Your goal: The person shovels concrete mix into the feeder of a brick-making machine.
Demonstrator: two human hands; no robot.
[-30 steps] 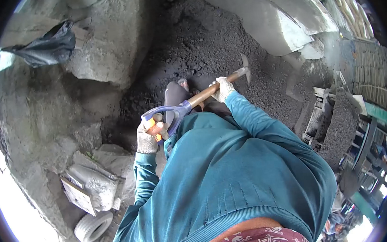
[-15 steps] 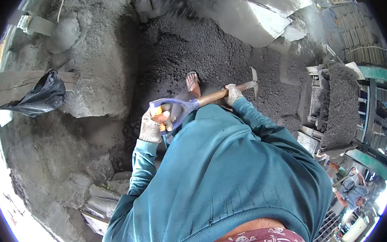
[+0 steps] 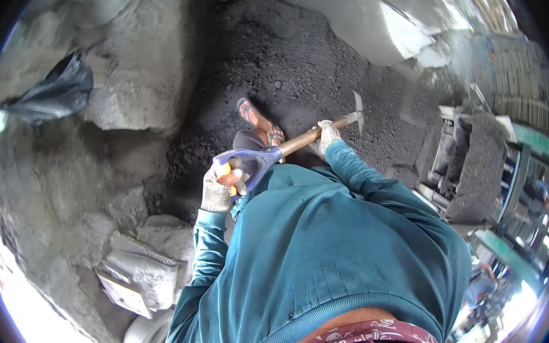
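Observation:
A shovel (image 3: pixel 299 143) with a wooden shaft and a blue D-shaped handle lies across the front of my body. My left hand (image 3: pixel 219 186), in a pale knitted glove with bare fingertips, is closed round the orange grip inside that handle. Farther down, my right hand (image 3: pixel 327 135), also gloved, grips the shaft close to the metal blade (image 3: pixel 359 113). The blade is seen nearly edge-on, above dark gravelly material (image 3: pixel 273 52). Both sandalled feet (image 3: pixel 255 115) show just beyond the shaft.
A large grey block (image 3: pixel 139 73) rises on the left, with a black plastic bag (image 3: pixel 62 90) beside it. Pale sheeting (image 3: pixel 353 16) borders the far side. On the right is a trough-like structure (image 3: pixel 475 165) with dark material. A tire (image 3: pixel 147 335) lies lower left; another person (image 3: pixel 482 284) is lower right.
The view has turned and shifted, bringing the tire into sight at lower left. A second foot now shows beside the first. Both hands keep their hold on the shovel.

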